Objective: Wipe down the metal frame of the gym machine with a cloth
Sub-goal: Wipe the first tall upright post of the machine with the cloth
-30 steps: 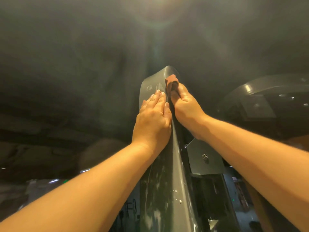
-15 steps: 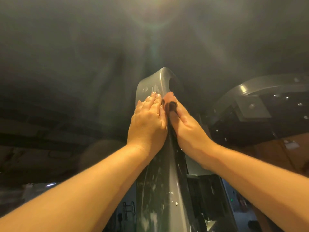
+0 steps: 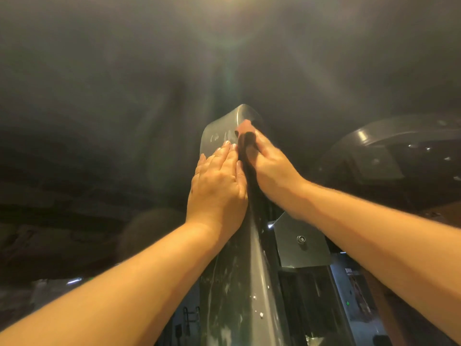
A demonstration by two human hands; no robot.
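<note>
Near the curved top of the grey metal frame (image 3: 237,283), the right grip (image 3: 272,166) is clenched round a reddish-brown cloth (image 3: 245,128), pressing it against the frame's edge. Just left of it, the left grip (image 3: 217,186) lies released, fingers straight and flat on the frame's face. Below the right wrist sits a bolted bracket (image 3: 306,255).

Dim, hazy view; glare flares from an overhead light at top centre, edges dark and soft.
</note>
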